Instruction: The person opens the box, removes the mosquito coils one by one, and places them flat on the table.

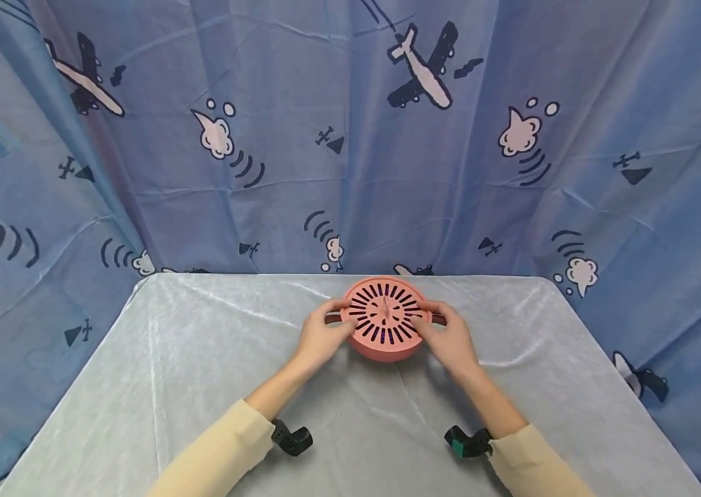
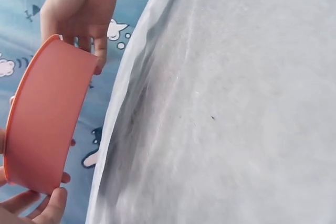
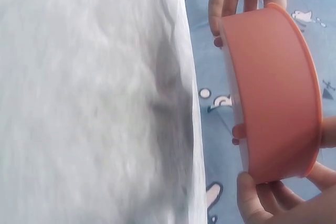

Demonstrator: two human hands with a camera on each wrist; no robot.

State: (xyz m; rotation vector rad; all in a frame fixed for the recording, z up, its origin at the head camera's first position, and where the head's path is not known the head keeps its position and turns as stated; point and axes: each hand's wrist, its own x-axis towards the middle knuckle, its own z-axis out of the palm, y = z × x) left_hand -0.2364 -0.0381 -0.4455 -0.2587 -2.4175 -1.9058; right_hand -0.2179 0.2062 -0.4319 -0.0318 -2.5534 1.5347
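A round coral-pink box [image 1: 385, 352] with a slotted lid, like a mosquito-coil holder, is held up between both hands near the table's far edge. Its lid [image 1: 383, 314], with slots in a ring and small openings round the centre, faces the head camera. My left hand [image 1: 322, 336] grips the left side, thumb and a finger at the lid's rim. On the opposite side my right hand [image 1: 452, 339] grips it the same way. Both wrist views show the smooth side wall [image 2: 50, 114] and fingertips round its edges. Parts of the fingers are hidden behind the box.
A pale grey cloth [image 1: 226, 386] covers the table. Behind its far edge hangs a blue curtain [image 1: 288, 159] printed with planes and clouds. Black wrist-camera mounts [image 1: 292, 440] stick out at both cream sleeves [image 1: 219, 449].
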